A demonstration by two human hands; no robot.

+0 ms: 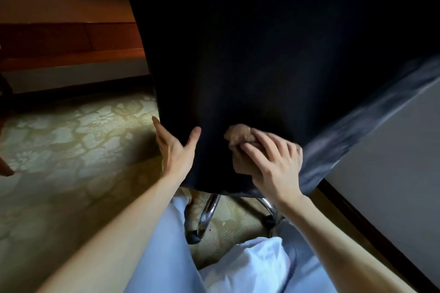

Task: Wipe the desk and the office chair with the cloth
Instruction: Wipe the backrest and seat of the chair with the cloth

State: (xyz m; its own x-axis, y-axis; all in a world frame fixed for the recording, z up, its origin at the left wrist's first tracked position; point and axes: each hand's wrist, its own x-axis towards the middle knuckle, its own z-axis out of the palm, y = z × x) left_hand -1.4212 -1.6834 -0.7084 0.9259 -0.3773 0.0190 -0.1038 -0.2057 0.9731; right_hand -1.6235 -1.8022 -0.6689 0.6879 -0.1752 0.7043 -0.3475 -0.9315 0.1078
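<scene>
Two hands are low on the back of the black office chair [262,43]: the left hand [175,152] grips its left edge, and the right hand [273,164] holds a bunched tan cloth [239,137] against it with bent fingers. The tall back runs up and away, rear side facing the person. Shiny legs [209,209] show below, on flowery carpet [71,131], with a pale wall [392,162] close on the right.

The office chair [262,54] had a smooth black covering on its back, matt across the middle and with a greyish sheen along its right edge, possibly leather or a vinyl like it. The cloth [239,135] was tan, soft and crumpled. The chair legs [209,211] were polished, mirror-bright metal. The carpet [71,131] was matt, patterned and low-piled, and the wooden furniture [66,31] had a smooth, reddish satin finish.
</scene>
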